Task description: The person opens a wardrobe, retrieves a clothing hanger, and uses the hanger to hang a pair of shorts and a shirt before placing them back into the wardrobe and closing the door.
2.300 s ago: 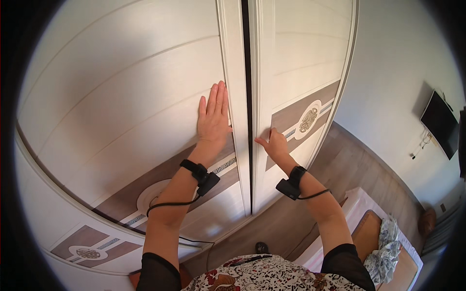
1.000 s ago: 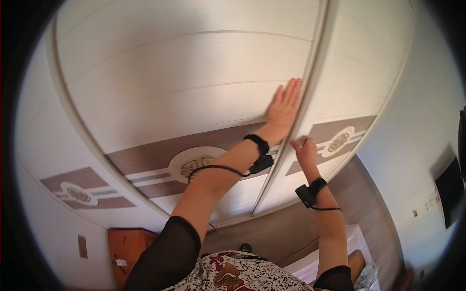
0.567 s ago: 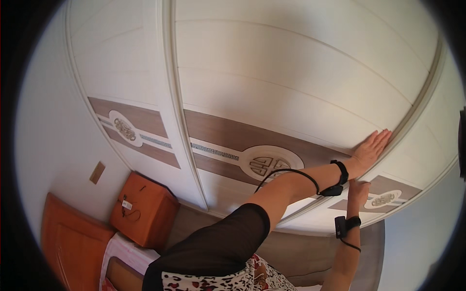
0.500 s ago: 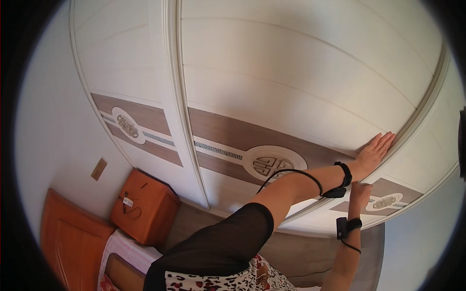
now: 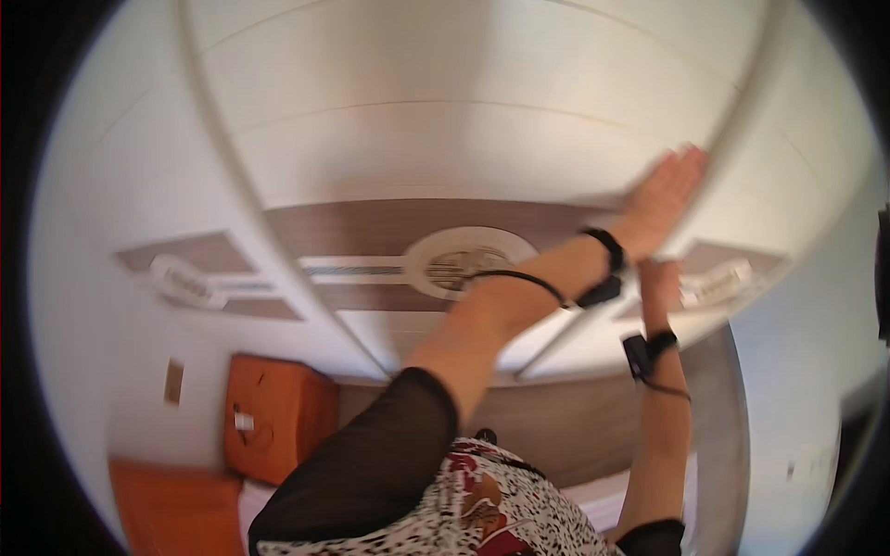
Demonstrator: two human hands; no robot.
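Note:
A large white wardrobe door (image 5: 482,157) fills the middle, with a brown band and a carved oval medallion (image 5: 468,262) across it. My left hand (image 5: 663,199) lies flat on the door along its right upright edge, fingers stretched out. Just below its wrist, my right hand (image 5: 660,285) is raised against the same door edge. Blur hides how its fingers are bent. Each wrist wears a black strap with a small dark box.
An orange-brown bedside cabinet (image 5: 278,417) with a cable on top stands at the left, near a wooden headboard (image 5: 176,510). More wardrobe panels flank the door. Brown floor (image 5: 538,408) shows below it, and a pale wall (image 5: 797,408) is on the right.
The whole view has turned, so the door now appears more level and the hands sit higher and farther left in it. Both hands are still at the door's right edge.

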